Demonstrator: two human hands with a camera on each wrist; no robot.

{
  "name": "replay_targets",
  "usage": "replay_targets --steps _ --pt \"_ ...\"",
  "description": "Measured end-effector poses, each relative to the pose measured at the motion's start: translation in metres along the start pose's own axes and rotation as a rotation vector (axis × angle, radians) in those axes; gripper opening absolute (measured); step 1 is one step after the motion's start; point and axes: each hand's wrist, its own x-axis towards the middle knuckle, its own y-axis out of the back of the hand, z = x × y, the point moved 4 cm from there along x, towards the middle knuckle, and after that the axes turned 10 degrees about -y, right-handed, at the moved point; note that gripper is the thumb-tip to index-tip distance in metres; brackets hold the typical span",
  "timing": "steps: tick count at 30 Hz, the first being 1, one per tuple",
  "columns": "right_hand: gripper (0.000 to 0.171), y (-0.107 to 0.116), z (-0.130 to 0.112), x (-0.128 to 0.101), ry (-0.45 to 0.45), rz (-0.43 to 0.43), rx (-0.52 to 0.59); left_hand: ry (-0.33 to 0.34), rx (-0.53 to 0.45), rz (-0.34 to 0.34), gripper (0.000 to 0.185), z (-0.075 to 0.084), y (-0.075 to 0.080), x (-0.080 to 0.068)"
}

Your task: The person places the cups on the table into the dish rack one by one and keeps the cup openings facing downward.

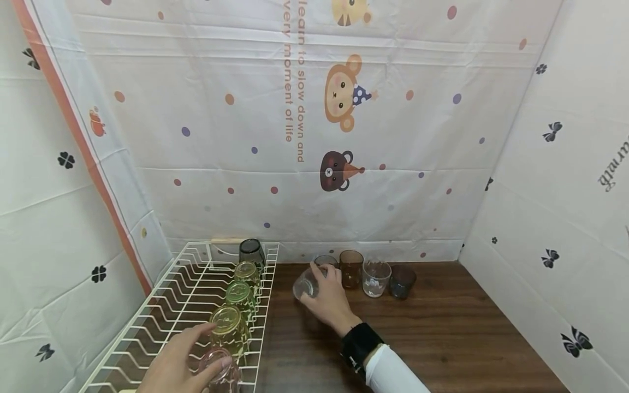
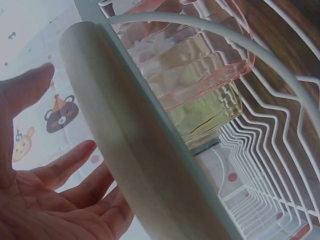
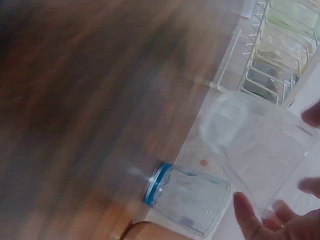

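My right hand (image 1: 330, 300) grips a clear glass (image 1: 303, 284) by its sides, at the left end of the glasses on the table. In the right wrist view this glass (image 3: 260, 145) is tilted and off the tabletop, with fingers around its rim end. My left hand (image 1: 176, 360) hovers at the near part of the white dish rack (image 1: 183, 319), fingers spread and holding nothing. Closest to it are an upside-down pink glass (image 1: 227, 382) and a yellow glass (image 1: 227, 322). Whether it touches either is unclear.
Green (image 1: 238, 293), pale amber (image 1: 247, 271) and dark grey (image 1: 251, 250) glasses continue the rack's row. Behind and right of my right hand stand a blue-based clear glass (image 3: 190, 200), a brown glass (image 1: 351, 267), another clear glass (image 1: 376, 278) and a dark glass (image 1: 402, 283).
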Motion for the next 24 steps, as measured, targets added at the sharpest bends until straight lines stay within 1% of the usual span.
replay_targets --steps 3,6,8,11,14,16,18,21,24 --pt "0.078 0.007 0.004 -0.006 0.020 0.101 0.068 -0.051 0.019 0.106 0.069 0.005 0.003 0.000" --pt "0.074 0.015 0.009 -0.011 0.022 0.186 0.186 -0.101 0.033 0.192 0.065 0.011 0.005 0.002" --pt "0.072 0.021 0.014 -0.014 -0.007 0.210 0.305 -0.128 0.036 0.235 0.064 0.015 0.006 0.003" --pt "0.067 0.031 0.023 -0.020 -0.062 0.219 0.527 -0.168 0.038 0.282 0.063 0.019 0.005 0.005" --pt "0.058 0.038 0.032 -0.027 -0.121 0.234 0.720 -0.177 0.033 0.288 0.061 0.021 0.003 0.005" --pt "0.050 0.041 0.037 -0.031 -0.157 0.229 0.847 -0.171 0.026 0.275 0.059 0.021 0.001 0.004" --pt "0.043 0.042 0.040 -0.034 -0.185 0.194 0.987 -0.158 0.023 0.262 0.057 0.022 0.000 0.003" --pt "0.034 0.042 0.041 -0.038 -0.222 0.098 1.209 -0.146 0.020 0.256 0.056 0.025 0.000 0.003" --pt "0.034 0.042 0.040 -0.040 -0.267 -0.014 1.356 -0.134 0.005 0.257 0.054 0.029 -0.001 0.004"
